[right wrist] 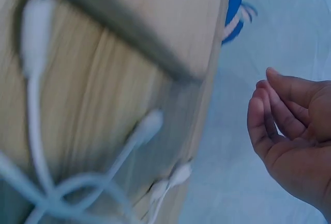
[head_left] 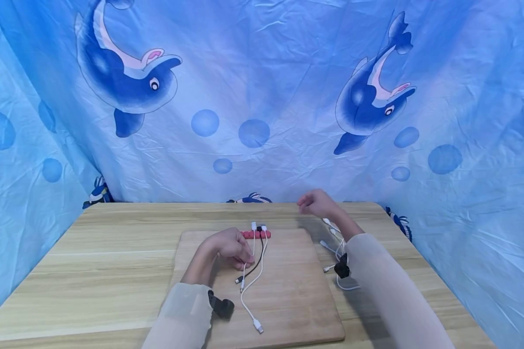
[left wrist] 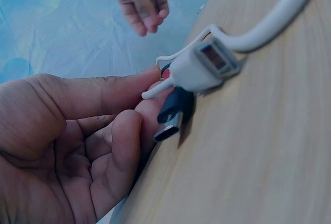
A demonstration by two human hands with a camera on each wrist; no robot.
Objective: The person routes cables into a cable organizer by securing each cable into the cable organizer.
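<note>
My left hand [head_left: 232, 248] rests on the wooden board [head_left: 288, 295], just left of a red cable holder [head_left: 255, 234]. The holder grips white cables [head_left: 254, 283] and a black one [head_left: 256, 264]. In the left wrist view its curled fingers [left wrist: 119, 131] meet a thin white cable [left wrist: 152, 90] at the tips and seem to pinch it. A white USB plug [left wrist: 209, 63] and a black plug [left wrist: 173, 113] lie just past them. My right hand [head_left: 316, 203] hovers over the table's far right part, fingers [right wrist: 271, 120] loosely curled and holding nothing.
Several loose white cables [head_left: 335, 242] lie tangled on the wooden table [head_left: 113, 242] right of the board, below my right hand. A blue dolphin-print cloth [head_left: 253, 97] hangs behind the table and at both sides. Small black wrist mounts sit on both sleeves.
</note>
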